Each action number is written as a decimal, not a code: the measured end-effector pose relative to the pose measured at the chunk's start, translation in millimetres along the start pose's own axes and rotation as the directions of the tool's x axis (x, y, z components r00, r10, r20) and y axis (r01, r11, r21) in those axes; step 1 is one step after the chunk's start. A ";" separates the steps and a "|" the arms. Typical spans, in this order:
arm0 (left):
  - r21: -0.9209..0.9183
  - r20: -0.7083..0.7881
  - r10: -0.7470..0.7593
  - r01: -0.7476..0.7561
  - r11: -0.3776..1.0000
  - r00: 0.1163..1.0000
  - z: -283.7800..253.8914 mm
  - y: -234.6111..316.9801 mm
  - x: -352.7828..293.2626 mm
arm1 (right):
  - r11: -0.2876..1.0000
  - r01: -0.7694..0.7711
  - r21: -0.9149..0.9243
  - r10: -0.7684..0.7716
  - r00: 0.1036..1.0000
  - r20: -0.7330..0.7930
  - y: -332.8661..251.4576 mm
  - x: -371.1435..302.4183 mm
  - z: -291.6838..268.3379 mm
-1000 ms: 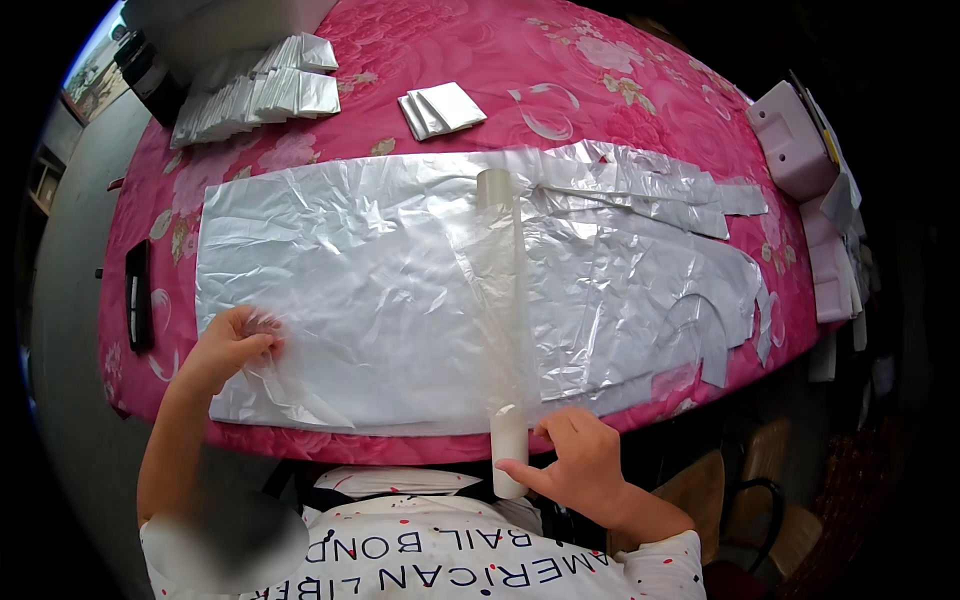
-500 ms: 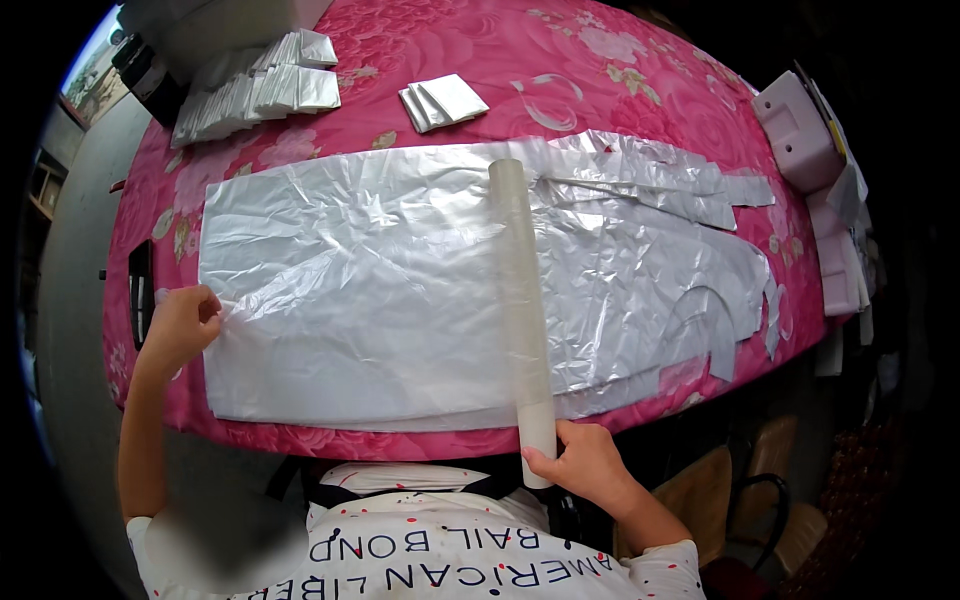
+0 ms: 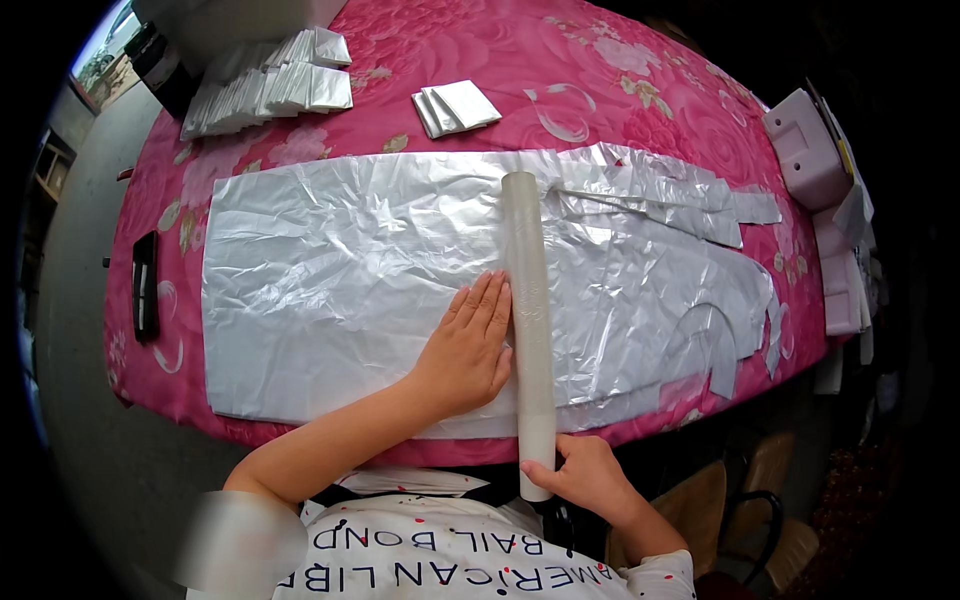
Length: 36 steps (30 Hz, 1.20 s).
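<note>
Pink cloth [image 3: 450, 45] underlies sheeting [image 3: 320, 270]; the left hand [image 3: 468, 352] lies flat, perhaps touching the roll [image 3: 533, 320] the right hand [image 3: 588, 474] grasps.

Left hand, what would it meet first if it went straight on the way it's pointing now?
Probably the pale roll: the left hand points forward and slightly right, close beside the roll's left edge, though any contact is hard to judge.

The roll [image 3: 531, 310] I grip is milky off-white, the plastic sheets [image 3: 320, 270] silvery. Towards twelve o'clock the tablecloth [image 3: 450, 45] is pink, printed with roses and leaves; at six, my white shirt [image 3: 430, 560] carries red flecks and dark lettering.
</note>
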<state>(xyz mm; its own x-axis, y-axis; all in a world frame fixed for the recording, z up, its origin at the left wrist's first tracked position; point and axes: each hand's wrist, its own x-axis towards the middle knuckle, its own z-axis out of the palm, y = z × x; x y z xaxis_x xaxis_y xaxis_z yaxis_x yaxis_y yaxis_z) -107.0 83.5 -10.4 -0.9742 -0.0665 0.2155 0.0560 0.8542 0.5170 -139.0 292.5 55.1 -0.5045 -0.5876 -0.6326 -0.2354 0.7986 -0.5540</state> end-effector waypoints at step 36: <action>0.143 -0.093 0.042 -0.028 0.989 0.995 18.4 -0.5 0.7 | 0.387 0.913 0.128 -0.826 0.405 -0.393 -223.5 154.8 -1.7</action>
<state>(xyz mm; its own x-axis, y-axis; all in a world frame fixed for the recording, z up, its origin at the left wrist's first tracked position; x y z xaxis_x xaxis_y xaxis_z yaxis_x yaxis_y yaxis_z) -111.8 92.5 -25.7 -0.9465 -0.0784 0.3130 0.0517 0.9206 0.3870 -165.9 23.3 81.9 -0.3363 -0.8461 0.4135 -0.4453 -0.2441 -0.8615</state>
